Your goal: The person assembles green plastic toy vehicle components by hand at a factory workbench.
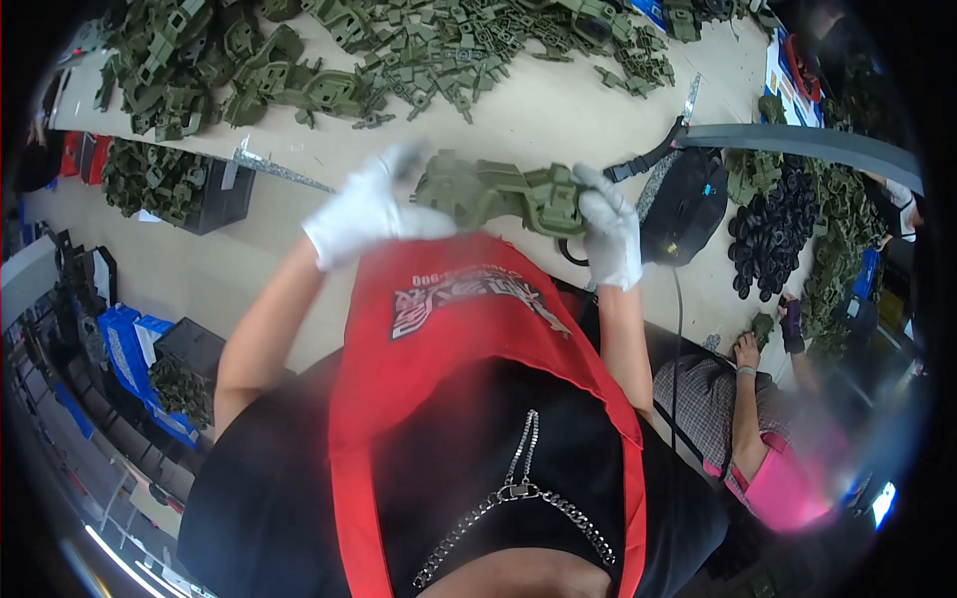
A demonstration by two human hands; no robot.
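Tabletop (543,125): pale, wide, runs across the view; near edge by the wearer's body, so work stays in reach.
Co-worker (750,429): at right, pink and checked clothing, arms toward the table.
Apron (459,299): red, on the wearer, over black top; just behind the work, probably worn to keep clothes clean.
Loose heap (439,60): small green plastic pieces, far side of table; probably pushed back so the near strip is usable.
Shell pile (269,85): bulkier green pieces, left of and running into the small ones; sorting looks only rough.
Crate (224,194): grey, left, below table level, filled with more green pieces; likely bulk storage to one side.
Black rings (773,234): piled at right among green pieces, kept together, apparently by kind.
Bag (686,209): black, just right of the right hand, outside the work spot.
Green part (498,189): long molded frame, raised in front of apron, between both hands; likely held level and central for a clear look.
Left hand (374,214): white glove, blurred, at the frame's left end; thumb and finger apart; can't tell if gripping.
Right hand (610,224): white glove, fingers curled onto the frame's right end, grasping it; seems to steady it.
Buckle (628,171): black, on strap beside bag.
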